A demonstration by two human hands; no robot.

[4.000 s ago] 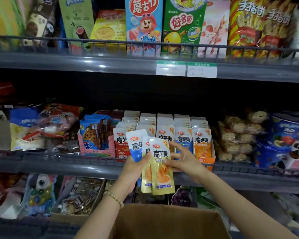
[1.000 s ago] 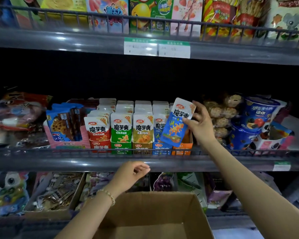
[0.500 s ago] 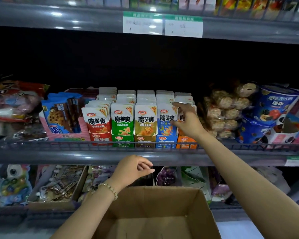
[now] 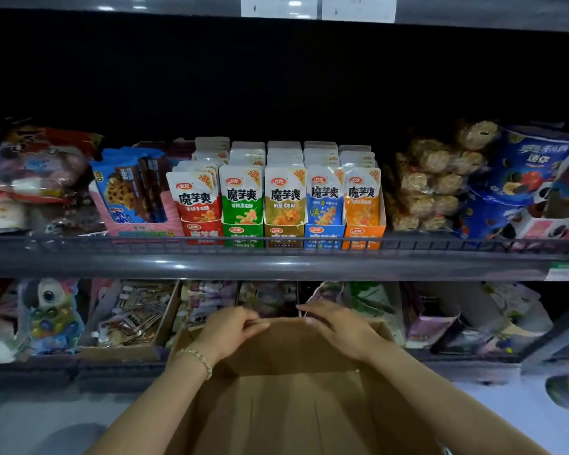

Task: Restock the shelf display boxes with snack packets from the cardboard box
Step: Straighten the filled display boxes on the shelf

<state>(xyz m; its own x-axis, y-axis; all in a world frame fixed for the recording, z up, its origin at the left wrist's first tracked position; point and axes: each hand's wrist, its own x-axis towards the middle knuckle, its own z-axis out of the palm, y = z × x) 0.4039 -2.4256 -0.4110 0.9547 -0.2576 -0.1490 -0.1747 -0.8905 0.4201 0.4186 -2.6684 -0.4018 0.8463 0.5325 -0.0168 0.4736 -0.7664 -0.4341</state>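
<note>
Several display boxes stand side by side on the middle shelf, each filled with upright snack packets: red (image 4: 199, 205), green (image 4: 242, 205), brown (image 4: 284, 205), blue (image 4: 324, 205) and orange (image 4: 362, 205). Below me the brown cardboard box (image 4: 293, 399) stands open, and no packets show inside it. My left hand (image 4: 225, 330) and my right hand (image 4: 337, 325) both grip the box's far top edge, fingers curled over the rim. Neither hand holds a packet.
A wire rail (image 4: 283, 246) runs along the shelf front. Blue cookie packs (image 4: 128, 192) sit left of the display boxes, bagged round snacks (image 4: 437, 178) and blue tubs (image 4: 523, 172) to the right. The lower shelf holds open trays of small goods (image 4: 132, 316).
My right hand put the blue packet into its display box, left the shelf and came down. Both hands now grip the cardboard box's far edge. The view has tilted downward.
</note>
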